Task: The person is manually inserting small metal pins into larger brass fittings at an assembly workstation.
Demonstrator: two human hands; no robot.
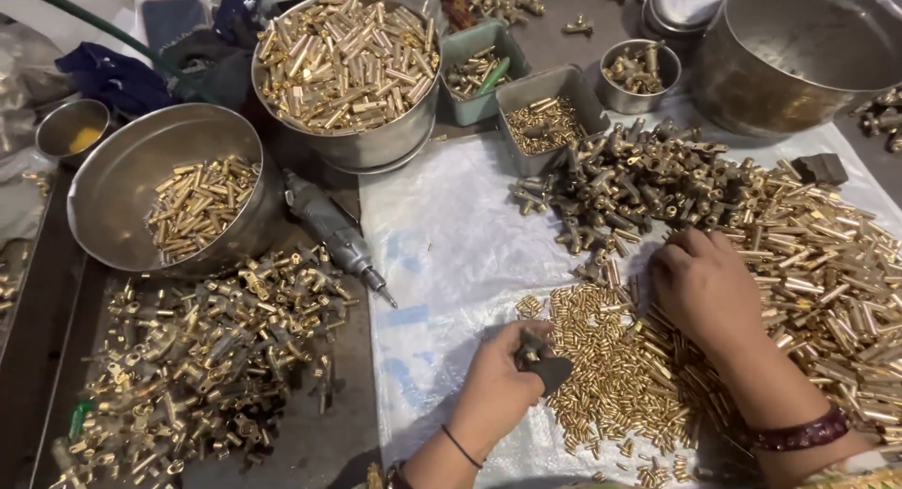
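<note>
My left hand [498,386] grips a small dark tool or holder [543,362] low on the white plastic sheet [451,263], right at the edge of a heap of tiny brass pins [611,357]. My right hand [700,287] lies palm down with curled fingers on the boundary between that pin heap and a pile of dark T-shaped brass fittings [629,184]; what its fingers hold is hidden. A spread of longer brass tubes [827,263] lies to the right of it.
A tilted steel bowl [164,193] and a round steel tin [348,71] hold brass tubes. A powered screwdriver [334,231] lies between them. Assembled fittings [197,357] heap at left. Small tubs [545,108] and a large steel pot [799,52] stand behind.
</note>
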